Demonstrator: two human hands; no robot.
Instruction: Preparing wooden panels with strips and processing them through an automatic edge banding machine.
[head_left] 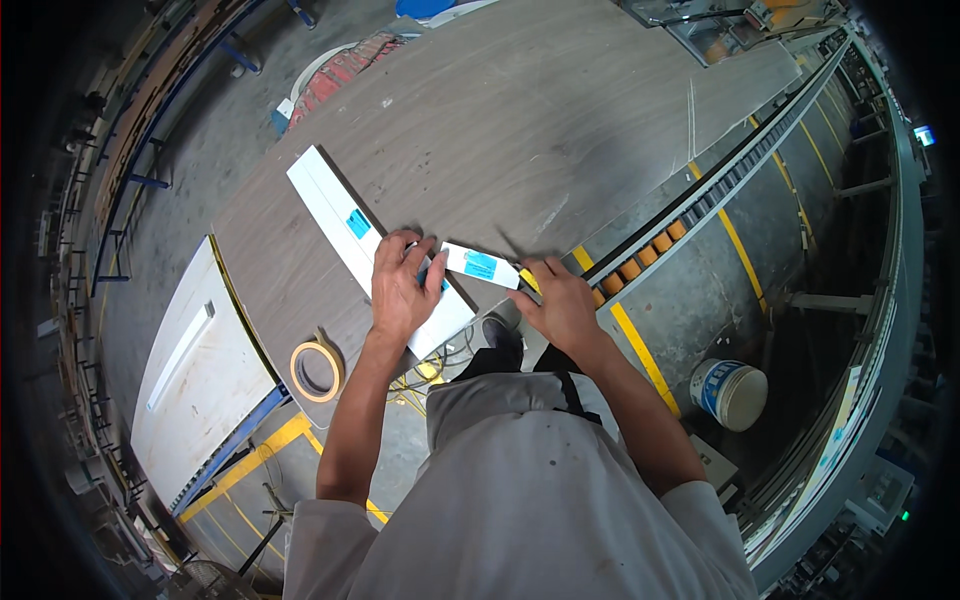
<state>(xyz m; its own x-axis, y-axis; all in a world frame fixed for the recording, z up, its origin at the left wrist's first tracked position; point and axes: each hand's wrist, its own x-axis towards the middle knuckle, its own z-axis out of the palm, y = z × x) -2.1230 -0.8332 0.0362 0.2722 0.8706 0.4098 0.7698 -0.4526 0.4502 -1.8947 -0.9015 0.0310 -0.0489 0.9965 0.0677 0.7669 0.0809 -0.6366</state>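
A long white board (335, 205) with blue tape patches lies slantwise on the brown table. My left hand (402, 290) rests over its near part, fingers apart and bent, partly covering one blue patch. The left thumb comes close to the end of a short white piece (456, 257), which carries a wide blue patch (481, 265). At that piece's other end is my right hand (560, 308), its thumb and fingers closed around a small yellow and black object (529, 281). Its kind is mostly hidden by the fingers.
A roll of tan tape (334, 369) sits at the table's near left edge. Left of it stands a white-topped surface (200, 385) with a white strip (180, 355). A roller conveyor (655, 248) runs along the right. On the floor there is a white bucket (738, 394).
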